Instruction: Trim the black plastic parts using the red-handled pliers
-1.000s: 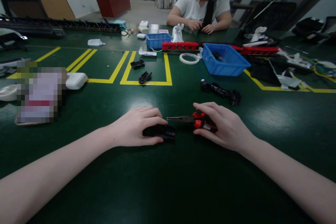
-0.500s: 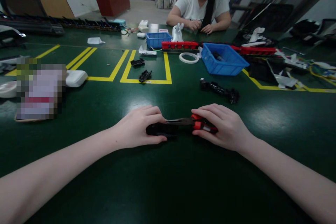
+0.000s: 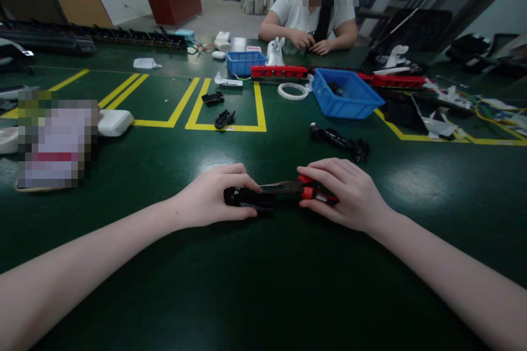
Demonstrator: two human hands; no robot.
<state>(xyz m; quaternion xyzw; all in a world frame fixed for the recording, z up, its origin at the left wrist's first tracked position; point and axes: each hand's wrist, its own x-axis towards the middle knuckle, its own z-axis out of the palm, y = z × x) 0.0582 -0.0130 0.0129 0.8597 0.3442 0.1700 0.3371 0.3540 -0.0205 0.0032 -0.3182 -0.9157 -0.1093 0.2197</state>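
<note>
My left hand (image 3: 222,194) is closed around a black plastic part (image 3: 251,199) low over the green table, thumb along its near side and fingers on the far side. In my right hand (image 3: 348,194) are needle-nose pliers (image 3: 307,189) with red and black handles. Their dark jaws point left and lie along the top of the black part, close to my left fingertips. Whether the jaws grip anything, I cannot make out. Beyond my right hand rests a longer jointed black part (image 3: 340,141). Two small black pieces (image 3: 224,119) lie inside a yellow-taped box.
Blue bins (image 3: 346,101) stand past the tape roll (image 3: 292,91), beside a red rail (image 3: 280,71). A phone (image 3: 57,142) and a white case (image 3: 115,122) lie at left. Across the table (image 3: 263,285) sits a person (image 3: 308,22). Wires and scraps lie at right.
The view has shifted slightly, so everything sits a little further left. Both hands keep their hold, and the black part shows a bit more clearly between my left fingers.
</note>
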